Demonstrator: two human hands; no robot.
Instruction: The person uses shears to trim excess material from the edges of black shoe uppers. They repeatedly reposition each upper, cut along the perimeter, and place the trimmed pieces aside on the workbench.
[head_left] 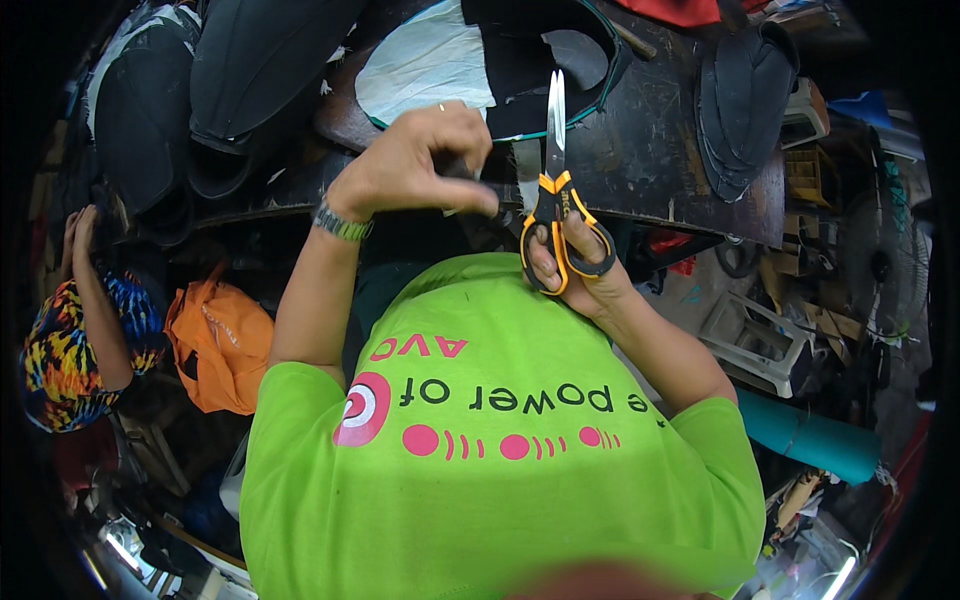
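Note:
My right hand (585, 262) grips orange-and-black scissors (556, 150) by the handle loops. Their blades point away from me, nearly together, over the near edge of the work. My left hand (425, 160) is just left of them, fingers curled and thumb stretched out apart, slightly smeared by motion. I see nothing clearly held in it; the inside of its fingers is partly hidden. Beyond both hands lies a rounded black piece with a teal edge (610, 85), with white cloth (430, 75) covering its left part. A small grey strip (527, 170) hangs beside the blades.
The dark table (660, 150) carries large black padded pieces (145, 120) at left and stacked black pieces (745, 105) at right. An orange bag (218, 335) is left of me, near another person's arm (100, 310). A teal roll (810, 435) and a fan (880, 265) are at right.

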